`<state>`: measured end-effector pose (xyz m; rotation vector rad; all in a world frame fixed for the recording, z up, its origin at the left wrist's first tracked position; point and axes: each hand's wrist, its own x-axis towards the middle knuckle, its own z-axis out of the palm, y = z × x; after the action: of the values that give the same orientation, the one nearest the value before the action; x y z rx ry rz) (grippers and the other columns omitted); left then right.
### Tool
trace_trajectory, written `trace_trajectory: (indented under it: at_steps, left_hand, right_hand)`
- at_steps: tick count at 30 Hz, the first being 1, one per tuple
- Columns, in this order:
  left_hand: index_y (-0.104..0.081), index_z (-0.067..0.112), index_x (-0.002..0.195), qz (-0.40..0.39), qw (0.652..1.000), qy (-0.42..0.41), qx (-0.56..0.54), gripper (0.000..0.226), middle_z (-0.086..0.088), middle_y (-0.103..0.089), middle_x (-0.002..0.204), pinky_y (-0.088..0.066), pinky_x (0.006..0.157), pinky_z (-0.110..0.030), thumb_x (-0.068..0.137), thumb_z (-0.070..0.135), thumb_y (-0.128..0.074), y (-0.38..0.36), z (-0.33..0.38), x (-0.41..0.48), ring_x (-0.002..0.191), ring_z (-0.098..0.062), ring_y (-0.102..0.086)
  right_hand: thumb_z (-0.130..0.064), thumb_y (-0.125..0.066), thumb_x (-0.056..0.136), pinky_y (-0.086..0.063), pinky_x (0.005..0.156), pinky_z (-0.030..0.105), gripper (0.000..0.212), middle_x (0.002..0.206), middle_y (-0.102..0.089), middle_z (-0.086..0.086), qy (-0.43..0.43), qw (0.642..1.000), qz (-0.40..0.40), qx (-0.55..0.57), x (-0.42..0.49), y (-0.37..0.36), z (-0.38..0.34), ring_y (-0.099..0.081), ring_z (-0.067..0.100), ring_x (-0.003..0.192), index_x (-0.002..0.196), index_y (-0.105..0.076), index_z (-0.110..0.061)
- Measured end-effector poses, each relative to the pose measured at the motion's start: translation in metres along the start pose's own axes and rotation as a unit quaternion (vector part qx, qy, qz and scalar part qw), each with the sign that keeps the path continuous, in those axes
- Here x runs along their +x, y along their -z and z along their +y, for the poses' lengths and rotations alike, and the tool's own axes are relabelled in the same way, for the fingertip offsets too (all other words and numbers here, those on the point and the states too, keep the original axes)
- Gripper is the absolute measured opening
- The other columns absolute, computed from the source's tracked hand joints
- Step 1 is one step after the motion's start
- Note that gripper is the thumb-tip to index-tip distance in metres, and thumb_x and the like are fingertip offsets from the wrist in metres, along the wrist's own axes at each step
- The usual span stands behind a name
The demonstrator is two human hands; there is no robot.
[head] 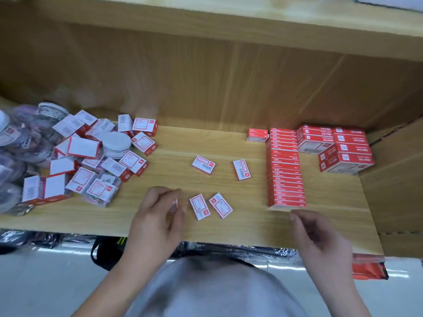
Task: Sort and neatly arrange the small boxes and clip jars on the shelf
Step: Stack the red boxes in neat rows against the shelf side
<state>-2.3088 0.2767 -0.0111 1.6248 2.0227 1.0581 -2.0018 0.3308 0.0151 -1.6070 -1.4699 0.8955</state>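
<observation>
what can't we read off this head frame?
- Box in left hand: mostly covered by its fingers in the head view.
- Clip jars: cut by the left edge, blurred.
- Red box row: label print too small.
- Right hand: grip looks empty; palm side hidden.

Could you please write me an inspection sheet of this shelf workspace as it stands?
Surface: wooden shelf, middle mostly bare.
Job's things: jumbled small boxes with a white-lidded jar at left; four loose boxes mid-shelf; neat red box row and red stack at right.
Clutter: bagged clip jars at far left.
Hands: left hand grips a small box; right hand empty, beside the row's near end.
Cables: nothing seen.
Surroundings: packaged goods below the shelf.
</observation>
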Motion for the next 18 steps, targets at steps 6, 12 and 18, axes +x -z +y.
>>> trace_trajectory:
  at_steps: [6,12,18]
  left_hand:
    - [-0.065,0.017,0.132,-0.044,0.996,0.072,0.016,0.064,0.006,-0.049,0.114,-0.040,0.083,-0.006,0.078,0.051,-0.071,0.010,-0.030,0.005,0.085,0.002,-0.057]
    - [-0.069,0.017,0.126,-0.072,0.996,0.035,-0.048,0.057,0.005,-0.049,0.111,-0.041,0.073,-0.004,0.074,0.035,-0.079,0.016,-0.043,0.008,0.080,0.009,-0.055]
    - [-0.068,0.037,0.108,-0.073,0.992,0.077,-0.065,0.047,0.018,-0.056,0.107,-0.042,0.069,-0.012,0.068,0.030,-0.093,0.018,-0.045,0.013,0.079,0.003,-0.056]
  right_hand:
    - [-0.032,-0.077,0.084,-0.050,0.071,0.024,0.031,0.086,-0.060,-0.012,0.097,0.981,-0.140,-0.096,-0.004,-0.077,-0.016,-0.061,0.010,0.075,0.114,-0.071,-0.028]
    - [-0.046,-0.071,0.084,-0.052,0.080,0.032,0.043,0.090,-0.049,-0.009,0.171,0.965,-0.113,-0.164,-0.003,-0.107,-0.007,-0.059,0.013,0.082,0.120,-0.073,-0.023]
    - [-0.030,-0.085,0.082,-0.052,0.066,0.036,0.034,0.083,-0.047,-0.011,0.140,0.980,-0.091,-0.110,-0.003,-0.110,-0.004,-0.057,0.012,0.067,0.115,-0.077,-0.029]
